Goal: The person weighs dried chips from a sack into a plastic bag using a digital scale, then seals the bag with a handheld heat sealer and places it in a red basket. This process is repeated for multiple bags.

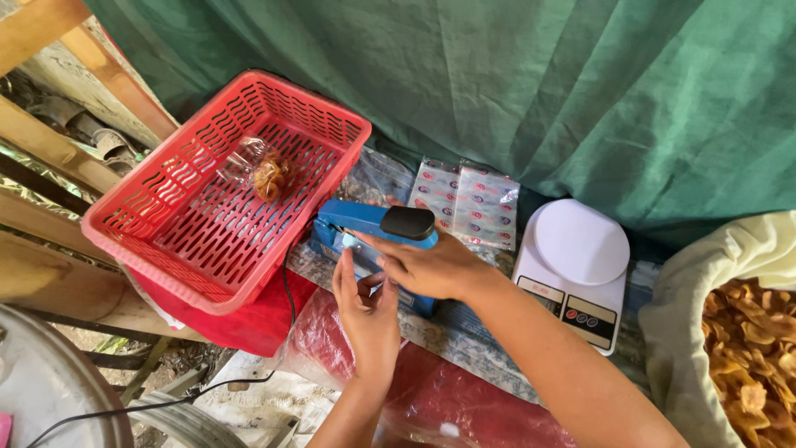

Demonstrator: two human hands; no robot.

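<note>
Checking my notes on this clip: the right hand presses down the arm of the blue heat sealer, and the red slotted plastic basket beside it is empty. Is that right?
Not quite. The head view shows the red slotted plastic basket holds one clear plastic bag of golden snacks, so it is not empty. The rest stands: the right hand presses down the arm of the blue heat sealer.
</note>
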